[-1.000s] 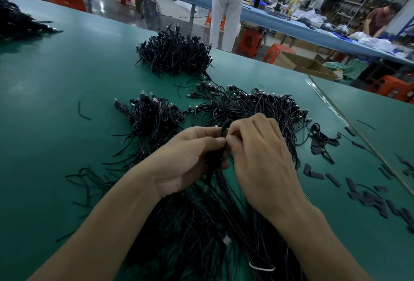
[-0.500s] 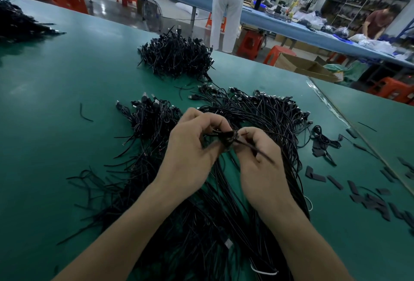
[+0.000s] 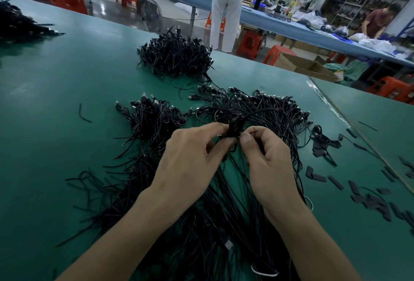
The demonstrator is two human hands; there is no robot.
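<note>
Head view: the left hand (image 3: 190, 159) pinches the small coiled cable (image 3: 234, 128) between thumb and curled fingertips. The right hand (image 3: 268, 162) nips a thin tie end (image 3: 254, 132) just beside it, its other fingers folded in. The coil sits just above the middle of the loose cable pile (image 3: 257, 110). Best to keep the coil squeezed and draw the tie snug before twisting. The cables are slim, glossy and springy. Flat matte tabs (image 3: 318, 176) lie right of the pile on the smooth green table (image 3: 56, 101).
</note>
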